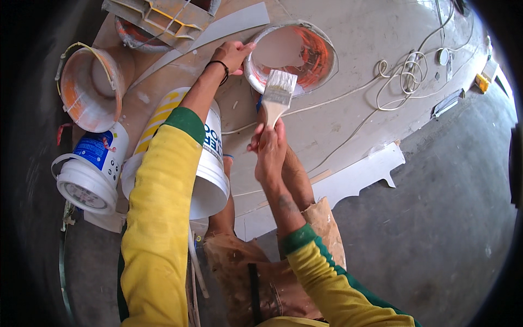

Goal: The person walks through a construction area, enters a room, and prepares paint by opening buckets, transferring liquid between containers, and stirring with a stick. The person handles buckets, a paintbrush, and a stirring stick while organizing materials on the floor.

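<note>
My right hand (271, 143) is wrapped around the wooden handle of a wide flat paintbrush (280, 94). The brush points up and away, its bristles coated white, just in front of the near rim of an orange bucket (322, 52). White material smears the bucket's walls, and a pale whitish mass lies inside. At the bucket's left rim, my left hand (233, 56) has its fingers closed on the edge. Beneath my left forearm lies a white bucket (212, 182) with yellow stripes, on its side with its mouth toward me.
At left stand another orange bucket (76, 87) and a lidded white bucket (87, 182). A metal frame (163, 22) rests over a bucket at the top left. White cable (406, 82) coils on the right, and a cut white board (370, 169) lies near my legs.
</note>
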The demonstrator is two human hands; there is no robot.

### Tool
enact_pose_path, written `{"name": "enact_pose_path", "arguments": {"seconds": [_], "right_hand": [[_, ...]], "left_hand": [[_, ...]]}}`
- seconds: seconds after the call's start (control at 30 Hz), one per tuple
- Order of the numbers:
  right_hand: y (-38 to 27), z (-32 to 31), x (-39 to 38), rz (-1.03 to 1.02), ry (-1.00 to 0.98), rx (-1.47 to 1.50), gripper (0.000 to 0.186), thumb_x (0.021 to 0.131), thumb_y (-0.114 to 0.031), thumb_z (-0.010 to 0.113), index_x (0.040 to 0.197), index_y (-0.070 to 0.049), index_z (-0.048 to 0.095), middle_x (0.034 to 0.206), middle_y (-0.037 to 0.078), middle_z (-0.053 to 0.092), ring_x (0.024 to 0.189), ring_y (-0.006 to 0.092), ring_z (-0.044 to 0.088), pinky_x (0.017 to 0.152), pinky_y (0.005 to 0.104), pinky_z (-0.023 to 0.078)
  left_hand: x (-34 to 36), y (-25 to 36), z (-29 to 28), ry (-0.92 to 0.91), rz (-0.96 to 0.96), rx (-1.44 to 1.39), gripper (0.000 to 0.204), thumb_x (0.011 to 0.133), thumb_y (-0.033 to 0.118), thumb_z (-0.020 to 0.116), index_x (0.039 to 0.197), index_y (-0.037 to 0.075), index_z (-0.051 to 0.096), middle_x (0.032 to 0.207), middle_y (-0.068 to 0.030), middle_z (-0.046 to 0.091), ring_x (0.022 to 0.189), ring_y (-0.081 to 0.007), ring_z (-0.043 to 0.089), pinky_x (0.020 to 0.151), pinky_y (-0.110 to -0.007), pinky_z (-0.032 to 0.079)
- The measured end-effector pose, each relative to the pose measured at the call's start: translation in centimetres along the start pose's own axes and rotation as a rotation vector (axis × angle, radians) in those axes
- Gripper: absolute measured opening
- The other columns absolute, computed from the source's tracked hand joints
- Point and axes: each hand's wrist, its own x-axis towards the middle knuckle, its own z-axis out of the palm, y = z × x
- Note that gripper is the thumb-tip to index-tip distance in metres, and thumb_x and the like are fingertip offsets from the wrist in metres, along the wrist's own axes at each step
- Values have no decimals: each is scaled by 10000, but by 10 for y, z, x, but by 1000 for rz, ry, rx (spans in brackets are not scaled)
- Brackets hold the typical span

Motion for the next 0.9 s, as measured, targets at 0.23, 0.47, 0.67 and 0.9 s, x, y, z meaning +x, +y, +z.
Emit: {"name": "enact_pose_path", "arguments": {"seconds": [0.23, 0.47, 0.67, 0.9], "right_hand": [[42, 15, 53, 292, 135, 552, 193, 942, -299, 423, 827, -146, 395, 676, -21, 406, 484, 76, 347, 404, 223, 323], [41, 26, 23, 325, 48, 665, 172, 963, -242, 425, 829, -136, 405, 687, -22, 416, 494, 54, 323, 402, 180, 289], [31, 17, 5, 491, -1, 650, 140, 958, -253, 423, 876, -144, 450, 656, -31, 420, 456, 40, 318, 373, 171, 290], [-1, -20, -52, 654, -371, 888, 265, 981, -236, 315, 1034, -28, 472, 577, -24, 370, 453, 72, 341, 421, 183, 349]], "left_hand": [[3, 6, 10, 185, 8, 14, 454, 828, 439, 582, 934, 2, 641, 878, -125, 657, 733, -200, 661, 535, -304, 577], [10, 2, 13, 304, 115, 323, 436, 826, 462, 575, 845, 30, 628, 779, -118, 641, 708, -250, 636, 631, -352, 526], [22, 6, 8, 407, 262, 449, 471, 844, 471, 547, 753, 12, 593, 565, -70, 576, 447, -175, 592, 503, -289, 495], [-11, 26, -17, 184, 110, 218, 445, 849, 398, 566, 975, -26, 607, 843, -122, 633, 751, -197, 646, 599, -284, 554]]}}
